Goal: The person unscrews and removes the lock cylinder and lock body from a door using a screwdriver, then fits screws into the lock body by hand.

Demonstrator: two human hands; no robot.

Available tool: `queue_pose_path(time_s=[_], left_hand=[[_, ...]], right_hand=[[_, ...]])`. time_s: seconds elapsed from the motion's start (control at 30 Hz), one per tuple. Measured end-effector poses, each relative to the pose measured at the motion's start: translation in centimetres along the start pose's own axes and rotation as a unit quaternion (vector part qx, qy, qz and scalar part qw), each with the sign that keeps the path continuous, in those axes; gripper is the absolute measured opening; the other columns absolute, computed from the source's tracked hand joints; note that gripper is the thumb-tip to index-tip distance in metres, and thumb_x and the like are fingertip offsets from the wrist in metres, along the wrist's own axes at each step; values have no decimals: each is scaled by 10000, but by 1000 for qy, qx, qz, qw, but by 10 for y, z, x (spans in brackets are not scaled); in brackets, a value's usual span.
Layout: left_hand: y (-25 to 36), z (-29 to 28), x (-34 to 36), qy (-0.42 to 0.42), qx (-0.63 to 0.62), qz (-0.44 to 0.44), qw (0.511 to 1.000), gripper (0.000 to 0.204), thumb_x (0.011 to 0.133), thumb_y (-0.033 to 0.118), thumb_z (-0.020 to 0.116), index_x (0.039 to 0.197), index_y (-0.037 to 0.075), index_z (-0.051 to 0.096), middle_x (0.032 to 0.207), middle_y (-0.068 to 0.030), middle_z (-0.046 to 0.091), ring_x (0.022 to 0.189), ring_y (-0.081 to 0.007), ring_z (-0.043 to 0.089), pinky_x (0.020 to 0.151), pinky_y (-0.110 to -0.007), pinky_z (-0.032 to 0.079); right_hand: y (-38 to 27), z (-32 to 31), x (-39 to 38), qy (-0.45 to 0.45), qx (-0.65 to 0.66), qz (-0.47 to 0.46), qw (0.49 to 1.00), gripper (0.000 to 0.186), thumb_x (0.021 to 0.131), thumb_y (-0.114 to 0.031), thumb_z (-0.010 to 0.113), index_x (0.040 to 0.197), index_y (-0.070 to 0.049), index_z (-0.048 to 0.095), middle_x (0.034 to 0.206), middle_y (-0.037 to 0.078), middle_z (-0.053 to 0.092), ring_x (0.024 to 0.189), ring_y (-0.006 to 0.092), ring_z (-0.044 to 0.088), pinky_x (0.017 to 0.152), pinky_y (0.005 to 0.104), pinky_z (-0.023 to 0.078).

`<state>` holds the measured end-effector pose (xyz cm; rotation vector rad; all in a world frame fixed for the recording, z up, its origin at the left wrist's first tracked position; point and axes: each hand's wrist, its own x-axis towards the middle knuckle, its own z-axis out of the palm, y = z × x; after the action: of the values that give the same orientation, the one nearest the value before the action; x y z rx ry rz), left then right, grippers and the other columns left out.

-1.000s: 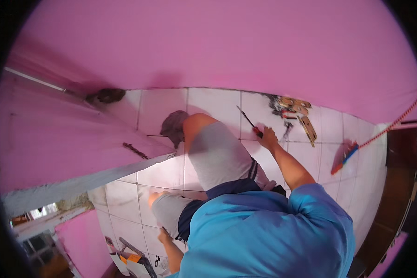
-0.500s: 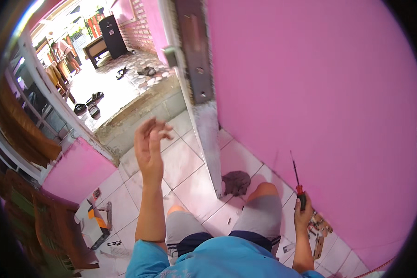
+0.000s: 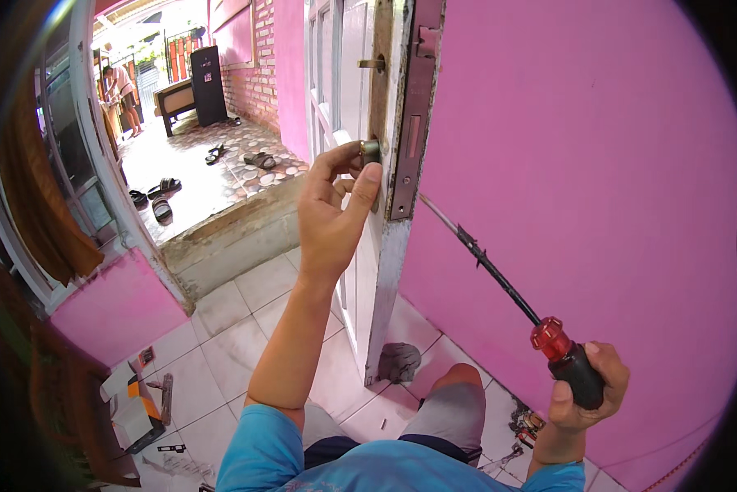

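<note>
A white door stands with its edge toward me, a long metal mortise lock faceplate set in that edge. At the door's left face, my left hand is closed with thumb and index finger on a short metal lock cylinder that sticks out. Above it a brass-coloured stub also protrudes. My right hand grips a screwdriver with a red and black handle. Its long dark shaft slants up and left, the tip appearing close to the door edge below the faceplate.
A pink wall rises at the right. A grey cloth lies at the door's foot. Metal hardware sits on the tiles at right, an orange-and-black tool at left. Beyond a raised step are sandals and another person.
My left hand has moved up and right onto the lock cylinder. My right hand has raised the screwdriver toward the door edge. The view has shifted, showing more of the door.
</note>
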<state>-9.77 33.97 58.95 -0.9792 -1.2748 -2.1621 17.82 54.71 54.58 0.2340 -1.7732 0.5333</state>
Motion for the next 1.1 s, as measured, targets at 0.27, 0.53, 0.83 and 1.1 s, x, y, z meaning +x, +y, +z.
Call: queue_pose_path(time_s=[0.27, 0.53, 0.83, 1.1], left_hand=[[-1, 2, 5, 8, 0, 3, 1000, 326, 927, 140, 671, 1161, -62, 566, 946, -48, 582, 796, -76, 548, 617, -219, 475], [-2, 5, 6, 7, 27, 25, 999, 297, 935, 123, 653, 1163, -51, 576, 956, -46, 579, 821, -76, 548, 670, -223, 480], [-11, 4, 8, 11, 41, 22, 999, 241, 934, 80, 636, 1138, -44, 603, 964, -35, 576, 863, -79, 549, 735, -242, 479], [-14, 7, 8, 19, 96, 62, 993, 232, 948, 107, 633, 1139, -25, 620, 950, -29, 629, 852, -64, 567, 734, -214, 469]], right_hand=[[-11, 14, 19, -32, -3, -22, 999, 484, 698, -222, 756, 1097, -19, 573, 830, 110, 604, 657, 201, 604, 587, 301, 508], [-7, 17, 17, -44, 23, -7, 999, 497, 784, -263, 754, 1132, 12, 530, 823, 86, 525, 680, 130, 480, 605, 246, 397], [-42, 17, 45, -12, -64, 26, 998, 511, 753, -310, 780, 1120, -48, 540, 947, 132, 558, 734, 195, 574, 581, 296, 493], [-66, -2, 59, -112, -208, -72, 969, 431, 795, -370, 758, 1086, -163, 517, 1095, 155, 481, 892, 237, 506, 728, 349, 467]])
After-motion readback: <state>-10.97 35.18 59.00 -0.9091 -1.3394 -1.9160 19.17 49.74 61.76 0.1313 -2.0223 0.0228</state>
